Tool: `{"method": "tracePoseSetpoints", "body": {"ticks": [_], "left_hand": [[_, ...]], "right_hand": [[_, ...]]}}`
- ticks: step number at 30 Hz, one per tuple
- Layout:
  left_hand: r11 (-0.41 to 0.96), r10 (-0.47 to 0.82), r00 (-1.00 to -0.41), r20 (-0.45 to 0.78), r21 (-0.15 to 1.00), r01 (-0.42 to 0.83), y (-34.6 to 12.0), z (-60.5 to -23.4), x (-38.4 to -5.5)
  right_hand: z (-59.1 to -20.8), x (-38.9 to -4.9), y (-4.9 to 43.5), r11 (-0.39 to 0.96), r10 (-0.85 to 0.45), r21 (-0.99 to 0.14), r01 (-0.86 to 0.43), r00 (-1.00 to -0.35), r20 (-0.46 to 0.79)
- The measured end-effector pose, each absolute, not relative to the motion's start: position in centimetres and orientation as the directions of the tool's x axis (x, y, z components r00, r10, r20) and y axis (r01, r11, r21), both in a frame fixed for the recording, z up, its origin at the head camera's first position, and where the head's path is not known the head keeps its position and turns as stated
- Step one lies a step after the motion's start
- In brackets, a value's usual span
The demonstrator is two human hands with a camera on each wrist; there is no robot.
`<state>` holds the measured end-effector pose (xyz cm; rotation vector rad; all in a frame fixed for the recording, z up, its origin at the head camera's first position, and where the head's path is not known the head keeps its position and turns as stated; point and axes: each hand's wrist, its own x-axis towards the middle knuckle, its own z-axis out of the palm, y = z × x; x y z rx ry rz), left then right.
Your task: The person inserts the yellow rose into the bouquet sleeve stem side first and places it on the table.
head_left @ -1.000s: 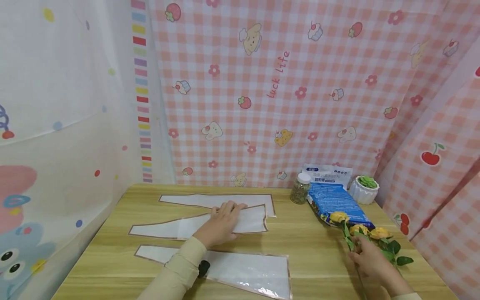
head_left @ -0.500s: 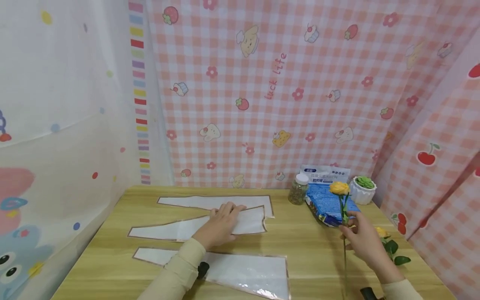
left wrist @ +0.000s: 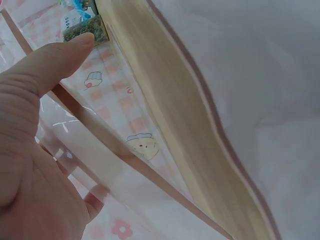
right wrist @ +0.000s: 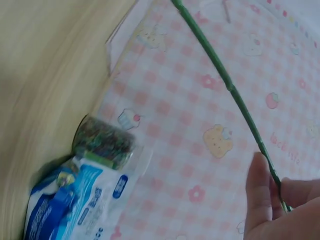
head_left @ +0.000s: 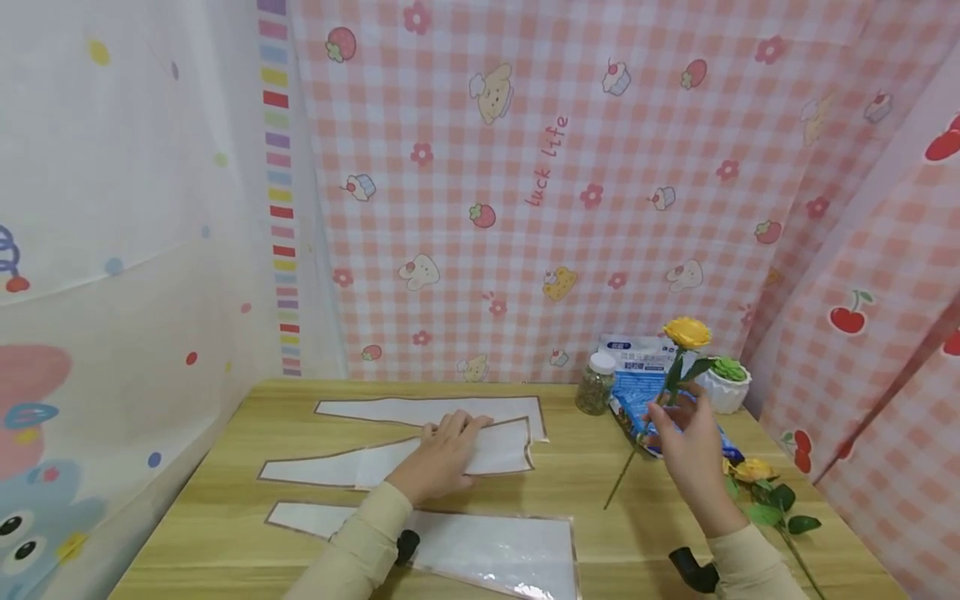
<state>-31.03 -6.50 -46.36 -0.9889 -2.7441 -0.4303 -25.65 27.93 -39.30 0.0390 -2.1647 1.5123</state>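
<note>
My right hand point(head_left: 690, 450) pinches the green stem point(right wrist: 217, 65) of a yellow rose point(head_left: 687, 332) between thumb and fingers. The bloom is up, and the stem slants down to the left over the table. At mid-table my left hand point(head_left: 442, 458) holds a white translucent sheet with a brown border point(head_left: 498, 446). In the left wrist view the thumb point(left wrist: 70, 55) crosses that border, with fingers partly hidden behind the sheet. More yellow roses point(head_left: 753, 470) with green leaves lie at the right edge of the table.
Similar bordered sheets lie behind point(head_left: 435, 407) and in front point(head_left: 502, 542) of the left hand. A lidded jar point(head_left: 596, 387), a blue and white bag point(head_left: 637, 387) and a potted succulent point(head_left: 726, 387) stand at the back right, before a checked curtain point(head_left: 450, 167).
My right hand has lifted one yellow rose off the others, raised it and moved it left, tilting its stem. The left hand stays where it was on the sheet.
</note>
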Motion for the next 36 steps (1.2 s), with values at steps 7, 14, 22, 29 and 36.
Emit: {"method": "tracePoseSetpoints", "body": {"ticks": [7,14,22,29,36], "left_hand": [[0.728,0.599,-0.748,0.286,0.195,0.657,-6.3,-46.7,-31.3],[0.735,0.596,-0.753,0.279,0.187,0.651,-6.2,-46.6,-31.6],[0.727,0.601,-0.747,0.285,0.195,0.659,-6.1,-46.4,-31.3],[0.727,0.601,-0.751,0.275,0.203,0.656,-6.0,-46.2,-31.0],[0.728,0.6,-0.754,0.266,0.208,0.653,-6.1,-46.3,-30.9]], "right_hand": [[-38.8,-26.3,26.3,0.039,0.373,-0.913,-0.406,-0.842,0.39],[-38.2,-26.7,25.1,-0.052,0.421,-0.878,-0.475,-0.808,0.412],[-38.4,-27.1,24.0,-0.116,0.443,-0.844,-0.524,-0.788,0.428],[-39.0,-27.0,23.1,-0.153,0.442,-0.826,-0.543,-0.785,0.435],[-40.0,-27.3,22.4,-0.193,0.412,-0.802,-0.566,-0.788,0.457]]}}
